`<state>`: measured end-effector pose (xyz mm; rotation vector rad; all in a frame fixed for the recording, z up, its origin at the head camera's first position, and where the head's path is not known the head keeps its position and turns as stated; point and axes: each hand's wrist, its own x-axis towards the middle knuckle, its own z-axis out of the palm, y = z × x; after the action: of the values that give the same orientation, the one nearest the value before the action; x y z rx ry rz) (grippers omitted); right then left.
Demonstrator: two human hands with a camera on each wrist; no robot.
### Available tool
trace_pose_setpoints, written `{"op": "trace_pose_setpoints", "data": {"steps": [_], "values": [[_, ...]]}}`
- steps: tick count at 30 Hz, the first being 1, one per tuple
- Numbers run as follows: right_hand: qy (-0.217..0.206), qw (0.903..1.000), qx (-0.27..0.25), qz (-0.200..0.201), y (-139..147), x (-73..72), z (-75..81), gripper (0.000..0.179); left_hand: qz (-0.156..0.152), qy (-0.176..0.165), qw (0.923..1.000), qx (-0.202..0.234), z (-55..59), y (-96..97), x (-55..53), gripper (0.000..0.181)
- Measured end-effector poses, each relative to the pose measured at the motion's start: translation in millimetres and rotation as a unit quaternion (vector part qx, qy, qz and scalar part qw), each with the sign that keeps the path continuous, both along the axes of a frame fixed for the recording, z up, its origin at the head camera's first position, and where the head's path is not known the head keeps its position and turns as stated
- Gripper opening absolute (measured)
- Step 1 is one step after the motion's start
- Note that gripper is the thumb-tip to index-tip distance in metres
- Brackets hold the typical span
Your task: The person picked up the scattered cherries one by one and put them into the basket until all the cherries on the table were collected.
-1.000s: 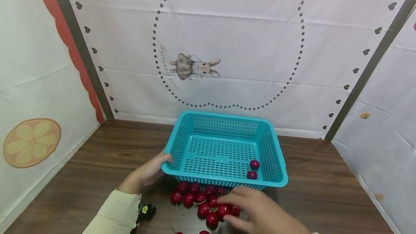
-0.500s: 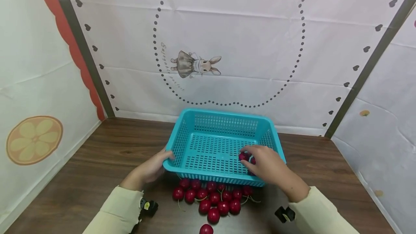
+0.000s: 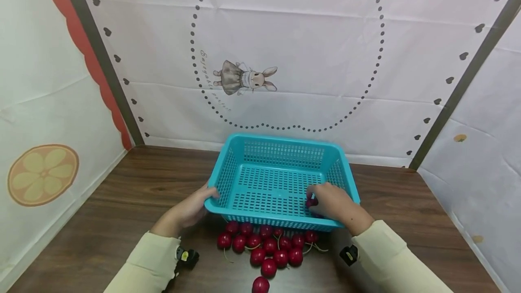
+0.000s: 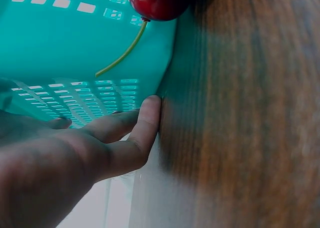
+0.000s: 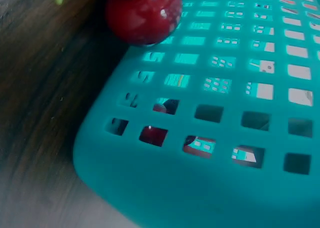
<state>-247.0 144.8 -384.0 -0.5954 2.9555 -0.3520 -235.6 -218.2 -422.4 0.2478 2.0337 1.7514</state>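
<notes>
A turquoise plastic basket [image 3: 281, 218] with slotted walls sits on the table. My left hand [image 3: 189, 208] grips its near left corner, thumb over the rim; in the left wrist view the fingers [image 4: 150, 112] lie along the outer wall, down at the tabletop. Inside the basket's right part, my right hand [image 3: 331, 202] has thumb and fingers around a dark red cherry [image 3: 311, 202]. Other cherries in there are mostly hidden by the hand. In the right wrist view the perforated wall [image 5: 200, 173] covers the hand, with red showing through the slots.
Several red cherries [image 3: 270, 245], some with stems, lie clustered against the basket's near wall. A single cherry [image 3: 260, 285] is closest to me. Behind the brown wooden table [image 3: 163, 171] rises a white printed cloth [image 3: 309, 58], with more cloth at both sides.
My right hand has gone from the cherries on the table into the basket with a cherry, then slightly lower toward its floor. My left hand stays on the basket's corner.
</notes>
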Motion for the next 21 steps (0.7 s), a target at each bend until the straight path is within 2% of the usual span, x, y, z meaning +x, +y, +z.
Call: {"op": "trace_pose_setpoints", "data": {"steps": [10,21], "values": [[-0.005,0.9993,0.035,-0.012,-2.3,-4.6,-4.4,0.02,-0.005,0.004,1.0,0.006,3.3,0.5,1.6,0.078],[-0.011,0.9993,0.031,-0.017,-3.5,-3.0,-3.9,0.028,-0.002,-0.006,1.0,0.001,4.3,1.9,2.0,0.077]]}}
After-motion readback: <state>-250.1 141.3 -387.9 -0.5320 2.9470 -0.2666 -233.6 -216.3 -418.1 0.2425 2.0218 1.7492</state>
